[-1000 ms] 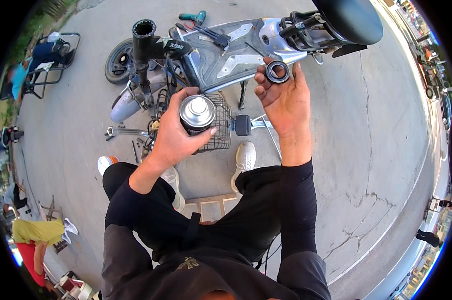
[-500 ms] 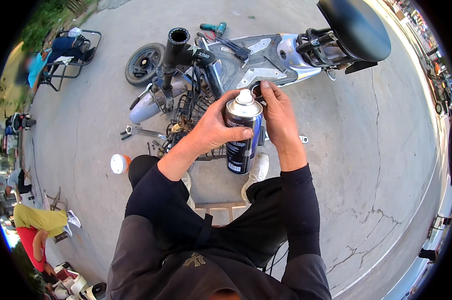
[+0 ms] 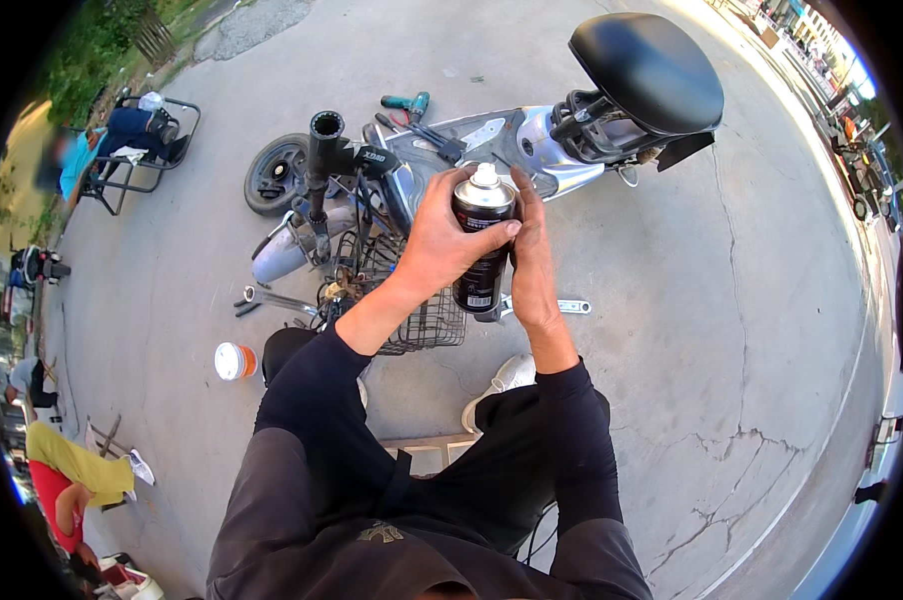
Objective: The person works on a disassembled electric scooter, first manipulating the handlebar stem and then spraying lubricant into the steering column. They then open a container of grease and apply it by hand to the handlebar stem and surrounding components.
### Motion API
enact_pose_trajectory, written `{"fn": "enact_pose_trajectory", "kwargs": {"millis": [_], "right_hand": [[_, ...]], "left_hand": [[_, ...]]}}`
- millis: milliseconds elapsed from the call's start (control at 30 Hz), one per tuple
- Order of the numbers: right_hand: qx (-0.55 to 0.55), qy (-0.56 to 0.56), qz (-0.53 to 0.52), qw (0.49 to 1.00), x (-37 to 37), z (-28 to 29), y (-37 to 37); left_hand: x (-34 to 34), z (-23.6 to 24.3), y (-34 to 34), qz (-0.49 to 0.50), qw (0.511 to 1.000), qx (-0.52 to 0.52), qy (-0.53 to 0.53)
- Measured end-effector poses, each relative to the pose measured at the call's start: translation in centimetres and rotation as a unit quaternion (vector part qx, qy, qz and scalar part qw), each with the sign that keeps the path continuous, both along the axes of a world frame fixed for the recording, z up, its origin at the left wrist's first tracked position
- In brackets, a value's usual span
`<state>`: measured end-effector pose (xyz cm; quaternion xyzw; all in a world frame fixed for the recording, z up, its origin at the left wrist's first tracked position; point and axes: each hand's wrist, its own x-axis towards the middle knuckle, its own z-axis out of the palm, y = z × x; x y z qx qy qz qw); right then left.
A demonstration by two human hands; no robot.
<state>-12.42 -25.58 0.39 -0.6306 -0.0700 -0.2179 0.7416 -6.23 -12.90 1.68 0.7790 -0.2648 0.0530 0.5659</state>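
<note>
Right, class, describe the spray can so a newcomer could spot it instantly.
Find the scooter at upper centre. In front of it, the person's left grip holds the spray can. Its white nozzle, silver shoulder and dark body set it apart from the wire basket behind.

Spray can [image 3: 480,265] before scooter [image 3: 540,148] (tub [image 3: 234,361] leftward).

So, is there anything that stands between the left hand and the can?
Nothing visible does: the left hand grips the can directly, its thumb across the near side. The right hand is at the can's right side, not between them; what its fingers may hold is hidden.
</note>
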Motion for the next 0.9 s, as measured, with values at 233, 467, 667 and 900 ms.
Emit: {"fn": "enact_pose_trajectory", "kwargs": {"millis": [233,467,667,900], "right_hand": [[0.119,0.052,-0.051,0.99,-0.9,0.4,-4.8],[0.22,-0.054,-0.015,0.974,-3.8,1.9,-8.9],[0.055,-0.1,-0.148,0.982,-4.2,2.8,-7.4],[0.016,-0.109,-0.238,0.965,-4.9,4.0,-8.1]], "left_hand": [[-1.4,2.6,-6.3,0.032,0.966,0.132,-0.221],[-4.3,4.7,-8.3,-0.033,0.977,0.093,-0.19],[-5.4,3.2,-9.6,0.041,0.942,0.124,-0.31],[-6.0,3.3,-11.6,0.073,0.894,0.111,-0.428]]}}
